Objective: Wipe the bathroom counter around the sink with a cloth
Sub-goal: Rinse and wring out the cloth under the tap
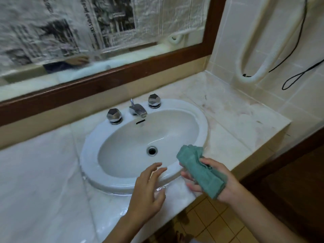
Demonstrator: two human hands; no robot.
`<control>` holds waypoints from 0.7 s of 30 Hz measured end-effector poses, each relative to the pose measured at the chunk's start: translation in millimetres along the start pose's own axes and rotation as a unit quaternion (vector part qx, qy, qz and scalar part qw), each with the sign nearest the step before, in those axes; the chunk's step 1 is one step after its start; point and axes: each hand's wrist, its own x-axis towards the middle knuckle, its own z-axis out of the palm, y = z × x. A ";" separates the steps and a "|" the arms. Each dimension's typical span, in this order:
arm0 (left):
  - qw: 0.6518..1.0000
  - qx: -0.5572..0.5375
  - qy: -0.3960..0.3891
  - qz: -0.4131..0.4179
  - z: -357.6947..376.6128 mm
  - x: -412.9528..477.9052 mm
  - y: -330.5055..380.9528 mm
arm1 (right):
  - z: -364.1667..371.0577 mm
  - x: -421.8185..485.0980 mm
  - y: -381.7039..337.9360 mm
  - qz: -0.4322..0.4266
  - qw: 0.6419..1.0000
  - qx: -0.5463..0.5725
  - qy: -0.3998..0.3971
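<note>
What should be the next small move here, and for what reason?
Probably lower the right hand so the green cloth lands on the counter right of the sink. The cloth is bunched in that hand above the front rim, not yet touching the marble; the left hand hovers open and holds nothing.

One sink (87, 160), two knobs (114, 115) (154, 100), one spout (138, 109), one cloth (201, 171), two hands (149, 188) (215, 179).
</note>
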 end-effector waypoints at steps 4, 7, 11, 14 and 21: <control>0.974 0.089 -0.050 0.204 -43.1 14.4 -0.3 | 48.6 9.1 21.4 0.132 0.979 -0.018 -0.152; 0.952 0.151 -0.066 0.259 -68.7 30.2 -6.6 | 78.3 12.5 19.3 0.202 0.952 -0.089 -0.212; 0.913 0.228 0.051 0.335 -90.8 68.2 -0.7 | 117.7 15.3 -5.4 0.233 0.897 -0.296 -0.233; 0.890 0.278 0.101 0.346 -99.8 105.8 9.8 | 151.7 15.9 -31.0 0.191 0.846 -0.458 -0.196; 0.869 0.454 -0.141 0.135 -122.7 178.1 41.6 | 187.7 46.4 -83.2 -0.054 0.593 -0.801 -0.059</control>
